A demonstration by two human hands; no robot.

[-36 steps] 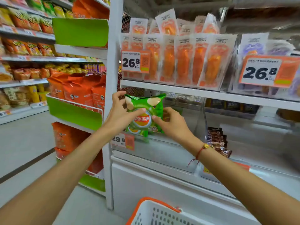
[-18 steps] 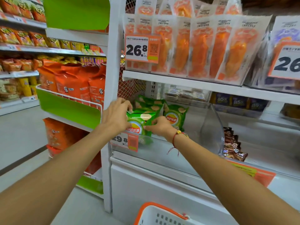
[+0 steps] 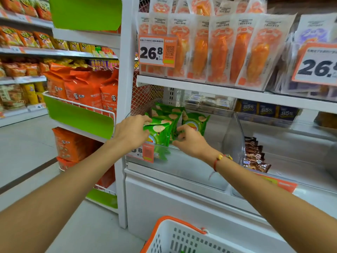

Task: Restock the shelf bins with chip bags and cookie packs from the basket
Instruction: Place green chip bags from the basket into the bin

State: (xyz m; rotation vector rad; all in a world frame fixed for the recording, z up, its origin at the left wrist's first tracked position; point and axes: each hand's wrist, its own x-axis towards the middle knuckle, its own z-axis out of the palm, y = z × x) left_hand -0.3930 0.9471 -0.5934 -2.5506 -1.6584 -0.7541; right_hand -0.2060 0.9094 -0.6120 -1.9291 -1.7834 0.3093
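A green chip bag [image 3: 159, 133] stands upright at the front left of a clear plastic shelf bin [image 3: 193, 168]. My left hand [image 3: 130, 132] grips its left edge. My right hand [image 3: 189, 141] pinches its right edge. Behind it in the same bin stand more green chip bags [image 3: 168, 114], and one more green bag [image 3: 196, 122] sits to the right. The white basket with an orange rim [image 3: 179, 236] is at the bottom of the view; its contents are barely visible.
Brown cookie packs [image 3: 254, 156] lie in the adjoining bin to the right, past a clear divider [image 3: 235, 136]. Orange snack pouches [image 3: 218, 50] hang on the shelf above, with price tags [image 3: 157, 51]. Orange bags [image 3: 82, 90] fill a green-fronted rack at left.
The chip bag went from held up in front of the bin down into its front left, between both hands. The view has shifted closer to the shelf.
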